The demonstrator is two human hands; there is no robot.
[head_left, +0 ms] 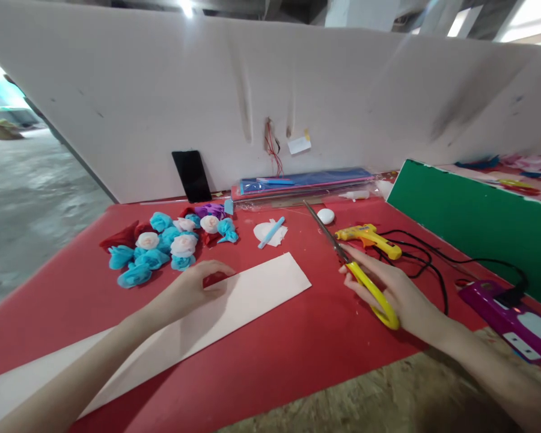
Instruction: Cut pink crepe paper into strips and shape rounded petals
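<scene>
Yellow-handled scissors (368, 290) are in my right hand (401, 294), blades together and tipped up to the left above the red table. My left hand (205, 282) lies on a long pale pink paper strip (261, 288), its thumb and fingers apart and loosely curved. The strip runs from the lower left edge of the view to the middle of the table. Beyond my left hand sits a pile of blue, white, red and purple paper flowers (166, 240). Just past the scissors is a yellow glue gun (369, 239).
A purple power strip (509, 319) with black cables stands at right, beside a green board (473, 222). A phone (192, 175) leans on the white partition (162, 90). Wrapped blue sheets (306, 180), a white round object (326, 216) and a light blue stick (271, 233) lie at the back.
</scene>
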